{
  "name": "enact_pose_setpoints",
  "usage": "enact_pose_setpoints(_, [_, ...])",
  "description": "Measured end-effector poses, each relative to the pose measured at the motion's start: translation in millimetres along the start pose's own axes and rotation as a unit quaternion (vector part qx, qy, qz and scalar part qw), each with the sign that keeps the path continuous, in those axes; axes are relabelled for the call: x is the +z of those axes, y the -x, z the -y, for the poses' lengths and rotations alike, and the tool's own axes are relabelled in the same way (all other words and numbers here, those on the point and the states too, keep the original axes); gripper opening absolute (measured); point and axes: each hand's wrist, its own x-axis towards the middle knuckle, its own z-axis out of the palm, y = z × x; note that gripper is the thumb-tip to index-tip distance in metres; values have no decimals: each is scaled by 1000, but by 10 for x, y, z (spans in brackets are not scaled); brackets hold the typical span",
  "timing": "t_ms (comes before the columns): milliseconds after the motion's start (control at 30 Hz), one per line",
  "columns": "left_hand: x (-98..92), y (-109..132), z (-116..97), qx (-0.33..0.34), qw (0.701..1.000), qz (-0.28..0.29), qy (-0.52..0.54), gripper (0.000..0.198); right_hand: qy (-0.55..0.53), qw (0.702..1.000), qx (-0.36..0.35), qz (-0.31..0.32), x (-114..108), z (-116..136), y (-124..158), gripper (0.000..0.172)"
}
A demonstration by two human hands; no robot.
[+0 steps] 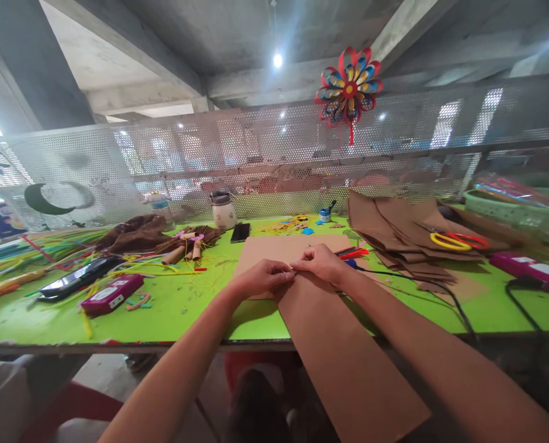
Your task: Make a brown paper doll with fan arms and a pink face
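Observation:
A long strip of brown paper hangs toward me over the front edge of the green table. My left hand pinches its far end at the left corner. Close beside it, my right hand pinches the same end, and the fingertips of both hands nearly meet. Under the hands lies a flat brown board, partly covered by them. Just right of my right hand are a red-handled tool and a blue-tipped tool with a black cord.
At right, stacked brown sheets carry yellow-and-red-handled scissors. A purple box and green basket stand farther right. Left are another purple box, a phone-like device, paper rolls and a jar. A perforated screen stands behind.

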Motion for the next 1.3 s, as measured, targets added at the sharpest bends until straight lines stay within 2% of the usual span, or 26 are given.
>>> enact_pose_setpoints(233, [5,14,37,-59,993,74,71,35,20,1000,0,-17,-86,12,-24,28])
enact_pose_setpoints(533, [8,28,23,-47,997,62,31,33,8,1000,11,-7,-123,40,-20,26])
enact_pose_setpoints(700, [-33,48,33,-37,993,79,82,32,-49,999,-1,22,-147,11,-21,34])
enact_pose_setpoints(933, [-33,53,67,-33,993,53,104,31,-143,984,58,94,-202,-76,-40,34])
enact_pose_setpoints(1133, [-42,53,23,-38,995,41,88,30,-105,993,22,49,-245,-86,-65,32])
enact_pose_setpoints(1300, [-60,43,27,-34,998,16,50,32,-110,993,28,14,-230,-45,-66,35])
